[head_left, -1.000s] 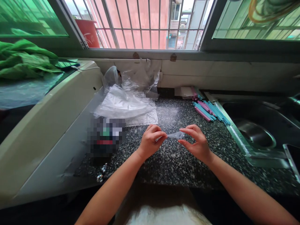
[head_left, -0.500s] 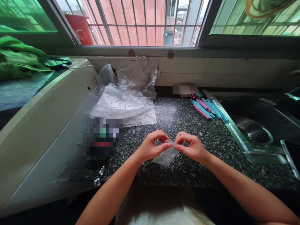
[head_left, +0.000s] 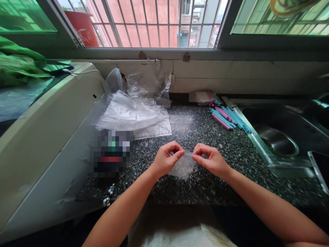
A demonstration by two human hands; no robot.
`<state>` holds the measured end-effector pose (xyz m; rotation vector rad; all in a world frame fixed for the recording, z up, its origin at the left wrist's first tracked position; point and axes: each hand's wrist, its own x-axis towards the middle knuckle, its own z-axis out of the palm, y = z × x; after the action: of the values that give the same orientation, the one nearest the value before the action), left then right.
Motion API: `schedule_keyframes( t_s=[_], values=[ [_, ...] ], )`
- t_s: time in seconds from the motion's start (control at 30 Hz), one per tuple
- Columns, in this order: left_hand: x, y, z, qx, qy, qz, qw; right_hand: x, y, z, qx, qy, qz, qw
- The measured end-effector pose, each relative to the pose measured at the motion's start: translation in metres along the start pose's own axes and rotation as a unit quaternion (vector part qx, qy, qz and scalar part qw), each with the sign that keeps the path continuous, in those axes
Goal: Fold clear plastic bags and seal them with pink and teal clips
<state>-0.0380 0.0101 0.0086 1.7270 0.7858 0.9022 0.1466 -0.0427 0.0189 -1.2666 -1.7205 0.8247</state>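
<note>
A small clear plastic bag (head_left: 184, 168) hangs between my two hands, just over the speckled dark countertop (head_left: 205, 188). My left hand (head_left: 169, 157) pinches one upper corner between thumb and fingers. At the opposite corner, my right hand (head_left: 209, 157) is closed in the same kind of pinch. The bag's top edge runs taut across the gap between the fingertips. I cannot make out anything inside the bag.
Clear plastic bags (head_left: 133, 109) lie in a heap at back left. Pink and blue strips (head_left: 228, 118) sit beside the metal sink (head_left: 272, 168). A blurred dark object (head_left: 110, 154) and shiny beads (head_left: 108, 195) are left. A phone (head_left: 318, 168) lies at far right.
My hands have drawn slightly apart, and the bag's top edge is now stretched between them. More of the bag shows below my fingers.
</note>
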Motion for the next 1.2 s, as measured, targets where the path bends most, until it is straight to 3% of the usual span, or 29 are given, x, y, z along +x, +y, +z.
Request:
schedule_keyframes(
  t_s=[0.27, 0.6, 0.87, 1.2],
  values=[
    [0.0013, 0.0011, 0.0026, -0.001, -0.073, -0.056, 0.996, -0.0008, 0.0019, 0.0018, -0.021, -0.009, -0.013, 1.0],
    [0.0019, -0.0007, -0.0018, -0.064, -0.032, -0.055, 0.996, -0.0006, 0.0039, -0.0034, -0.026, 0.018, -0.009, 0.999],
    [0.0027, 0.001, -0.0019, -0.073, -0.089, -0.139, 0.984, -0.0014, 0.004, -0.0018, -0.042, 0.011, -0.04, 0.998],
    [0.0045, -0.0004, -0.0008, -0.079, -0.084, -0.137, 0.984, -0.0016, 0.0056, -0.0008, -0.047, -0.007, -0.031, 0.998]
  ],
)
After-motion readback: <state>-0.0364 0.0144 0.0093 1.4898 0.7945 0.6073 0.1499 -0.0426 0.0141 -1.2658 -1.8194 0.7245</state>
